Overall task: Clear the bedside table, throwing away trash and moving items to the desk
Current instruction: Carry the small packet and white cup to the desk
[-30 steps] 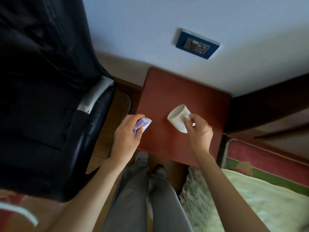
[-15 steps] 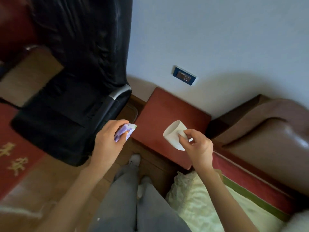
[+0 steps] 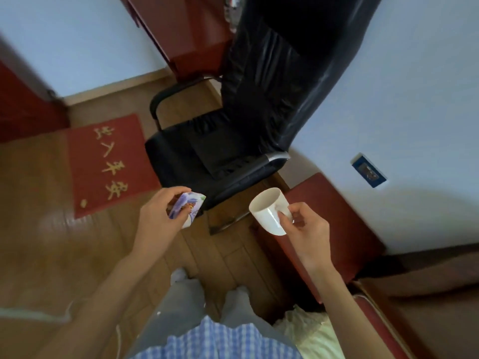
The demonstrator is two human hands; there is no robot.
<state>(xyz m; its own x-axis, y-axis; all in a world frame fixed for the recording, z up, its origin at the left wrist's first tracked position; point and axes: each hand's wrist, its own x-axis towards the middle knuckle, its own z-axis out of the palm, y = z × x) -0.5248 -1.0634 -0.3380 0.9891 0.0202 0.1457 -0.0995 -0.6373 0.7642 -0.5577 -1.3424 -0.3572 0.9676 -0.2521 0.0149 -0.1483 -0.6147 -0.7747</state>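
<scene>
My right hand point(image 3: 307, 229) grips a white mug point(image 3: 269, 209) by its handle, held tilted in the air just left of the red-brown bedside table point(image 3: 337, 224). My left hand point(image 3: 159, 216) holds a small purple and white packet point(image 3: 188, 207) above the wooden floor. The bedside table's top shows nothing on it. A red-brown desk point(image 3: 186, 29) stands at the top, behind the chair.
A black office chair point(image 3: 233, 141) stands between me and the desk, against the wall. A red doormat point(image 3: 108, 164) with gold characters lies on the floor at left. The bed point(image 3: 318, 332) is at lower right. A blue wall socket point(image 3: 368, 170) sits above the table.
The view has swung left, away from the bedside table toward the chair and desk. Both hands have come off the table, carrying the mug and the packet with them.
</scene>
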